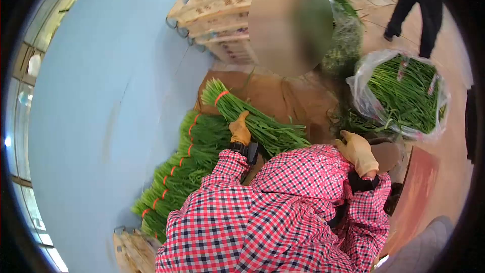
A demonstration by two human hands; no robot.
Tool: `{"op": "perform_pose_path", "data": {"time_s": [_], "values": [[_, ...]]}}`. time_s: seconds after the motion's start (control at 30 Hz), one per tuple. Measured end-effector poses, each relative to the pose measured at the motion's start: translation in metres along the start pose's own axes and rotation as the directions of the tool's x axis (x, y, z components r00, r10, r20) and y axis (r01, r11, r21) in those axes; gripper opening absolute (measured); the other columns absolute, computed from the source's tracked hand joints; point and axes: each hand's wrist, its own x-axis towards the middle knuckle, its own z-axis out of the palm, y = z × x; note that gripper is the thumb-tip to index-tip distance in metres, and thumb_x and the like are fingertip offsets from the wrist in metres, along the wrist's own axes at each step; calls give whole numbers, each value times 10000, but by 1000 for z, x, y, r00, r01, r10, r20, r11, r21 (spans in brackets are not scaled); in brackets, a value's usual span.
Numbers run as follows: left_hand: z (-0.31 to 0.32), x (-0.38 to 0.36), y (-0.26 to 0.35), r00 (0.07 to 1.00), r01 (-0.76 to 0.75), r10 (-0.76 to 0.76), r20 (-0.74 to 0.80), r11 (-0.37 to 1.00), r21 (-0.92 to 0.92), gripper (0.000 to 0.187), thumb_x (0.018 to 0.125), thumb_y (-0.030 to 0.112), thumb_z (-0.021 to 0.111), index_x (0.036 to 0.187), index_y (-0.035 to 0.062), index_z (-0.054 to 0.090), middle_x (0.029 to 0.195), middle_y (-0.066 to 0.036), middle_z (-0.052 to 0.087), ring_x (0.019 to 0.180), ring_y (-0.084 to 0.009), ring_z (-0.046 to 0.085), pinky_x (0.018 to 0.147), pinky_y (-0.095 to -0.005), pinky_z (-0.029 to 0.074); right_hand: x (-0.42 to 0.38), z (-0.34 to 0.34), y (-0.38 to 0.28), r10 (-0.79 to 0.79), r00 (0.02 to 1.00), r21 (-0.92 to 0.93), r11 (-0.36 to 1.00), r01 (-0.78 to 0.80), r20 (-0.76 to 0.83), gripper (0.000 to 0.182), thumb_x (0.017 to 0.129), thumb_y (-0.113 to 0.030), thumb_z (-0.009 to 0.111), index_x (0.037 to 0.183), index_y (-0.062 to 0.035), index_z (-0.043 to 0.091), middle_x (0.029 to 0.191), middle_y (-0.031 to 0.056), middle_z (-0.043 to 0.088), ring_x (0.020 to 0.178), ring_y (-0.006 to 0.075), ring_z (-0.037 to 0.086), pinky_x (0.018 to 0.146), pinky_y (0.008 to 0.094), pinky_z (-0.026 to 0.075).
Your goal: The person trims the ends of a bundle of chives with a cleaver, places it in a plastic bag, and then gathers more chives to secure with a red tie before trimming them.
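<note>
My left hand [240, 129], in a tan work glove, is closed around a bundle of garlic chives [262, 126]. An orange-red band [221, 98] circles the bundle near its pale cut ends, which point to the upper left. The leaves fan out toward my checked-cloth lap [308, 169]. Over my knee at the right is my gloved right hand [358, 152], its visible fingers loosely curved and apart, with nothing seen in them. Beside my left arm lies a long row of banded chive bundles [184, 164], overlapping one another against the pale blue wall.
A clear plastic bag of loose chives [404, 93] stands at the right, with another filled bag [346, 45] behind it. Stacked crates [217, 12] lean by the blue wall [106, 86]. Brown sheeting [303, 96] covers the floor ahead. A person in dark trousers [424, 5] stands beyond.
</note>
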Motion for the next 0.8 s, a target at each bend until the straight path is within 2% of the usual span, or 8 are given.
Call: {"op": "perform_pose_path", "data": {"time_s": [0.1, 0.17, 0.23, 0.3, 0.4, 0.5, 0.7, 0.8], "values": [[13, -37, -30, 934, 265, -323, 154, 913, 309, 547, 883, -88, 574, 1336, 218, 585, 1203, -206, 653, 1042, -339, 655, 874, -407, 513, -2, -10, -12, -16, 997, -14, 1000, 17, 70, 480, 923, -372, 558, 1239, -18, 629, 1126, 247, 667, 1058, 412, 629, 918, 449, 499], [13, -42, -22, 732, 658, -680, -46, 722, -213, 462, 811, 65, 702, 1261, 69, 601, 1178, -227, 656, 1010, -318, 656, 845, -405, 512, 6, -1, -5, -62, 996, -46, 997, 65, 60, 464, 934, -376, 545, 1227, -26, 626, 1103, 238, 675, 1031, 412, 636, 889, 462, 506], [8, -42, -12, 372, 655, -928, -13, 272, -705, 579, 738, 218, 830, 1187, -80, 617, 1153, -248, 659, 979, -298, 657, 816, -402, 510, 12, 2, 1, -137, 990, -69, 988, 139, 24, 449, 953, -406, 512, 1189, -43, 630, 1069, 227, 684, 993, 413, 642, 845, 490, 511], [12, -52, -75, 679, 570, -729, -92, 601, -561, 600, 680, 319, 864, 954, -167, 644, 1030, -237, 693, 882, -319, 651, 801, -400, 509, 13, 0, 1, -118, 992, -87, 989, 122, 46, 445, 958, -418, 512, 1191, -60, 635, 1055, 226, 686, 978, 411, 646, 820, 494, 514], [-10, -45, -127, 687, 566, -686, -241, 713, -414, 534, 701, 299, 850, 927, -144, 653, 960, -225, 699, 809, -346, 645, 785, -413, 509, 10, -1, -6, -117, 992, -95, 988, 120, 36, 448, 959, -427, 521, 1195, -65, 635, 1042, 221, 689, 972, 410, 647, 809, 496, 515], [-82, -42, -158, 979, 203, -181, -93, 846, 493, 416, 790, 180, 783, 1147, 4, 663, 981, -216, 699, 818, -377, 659, 819, -411, 509, 18, 2, 0, -111, 993, -98, 989, 113, 27, 441, 955, -422, 539, 1205, -71, 633, 1045, 214, 690, 965, 405, 651, 805, 490, 518], [-75, -20, -255, 748, 591, -662, 40, 692, 414, 564, 874, 140, 694, 1408, 182, 517, 1384, -266, 506, 1248, -387, 521, 1018, -477, 443, 19, 8, 9, 7, 1000, -32, 999, -6, 18, 424, 942, -386, 579, 1237, -87, 633, 1090, 193, 688, 982, 397, 652, 822, 469, 523], [-32, -36, -224, 534, 801, -845, 17, 499, -329, 721, 825, 367, 695, 1441, 80, 456, 1443, -301, 441, 1349, -447, 397, 1091, -503, 342, 16, 7, 9, -16, 1000, -69, 998, 15, -11, 437, 941, -392, 570, 1246, -86, 632, 1095, 185, 690, 998, 390, 650, 831, 468, 521]]}}
